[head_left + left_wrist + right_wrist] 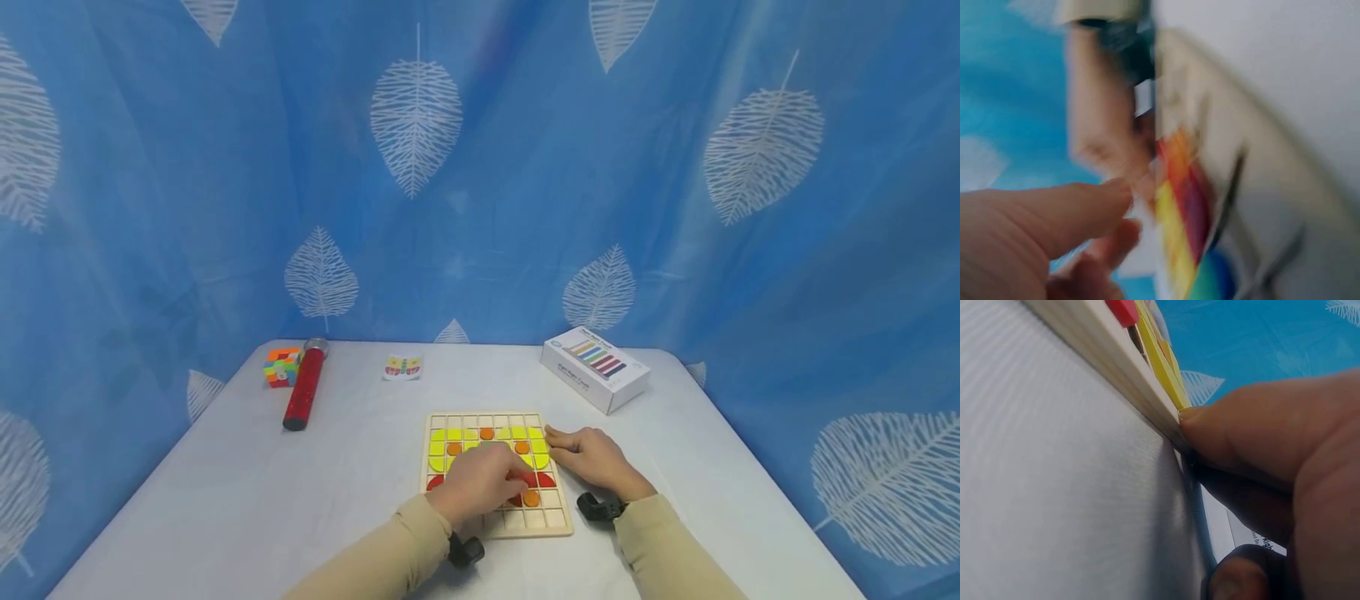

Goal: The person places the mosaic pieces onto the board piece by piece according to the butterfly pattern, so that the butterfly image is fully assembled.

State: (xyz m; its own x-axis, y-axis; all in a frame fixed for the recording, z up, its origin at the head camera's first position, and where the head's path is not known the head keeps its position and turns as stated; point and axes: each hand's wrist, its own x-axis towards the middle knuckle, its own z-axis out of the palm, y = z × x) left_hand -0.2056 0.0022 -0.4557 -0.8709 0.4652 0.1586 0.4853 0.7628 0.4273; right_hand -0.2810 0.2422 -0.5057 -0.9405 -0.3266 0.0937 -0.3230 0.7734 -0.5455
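A wooden grid board (551, 518) lies on the table, filled in part with flat yellow pieces (438, 450), orange discs (487, 433) and red pieces (546, 480). Over its lower middle is my left hand (483, 477), thumb and forefinger bent close to the red pieces at the right. Nothing shows between these fingers in the blurred left wrist view, where coloured pieces (1194, 209) stand beside them. My right hand (596, 458) grips the board's right edge; its thumb presses the rim in the right wrist view. The left hand hides the board's middle.
A picture card (402, 368) with a coloured pattern lies beyond the board. At the back right is a white box (596, 369) with printed coloured bars. A puzzle cube (282, 367) and a red tube (305, 387) are at the back left. Blue cloth (480, 167) hangs behind.
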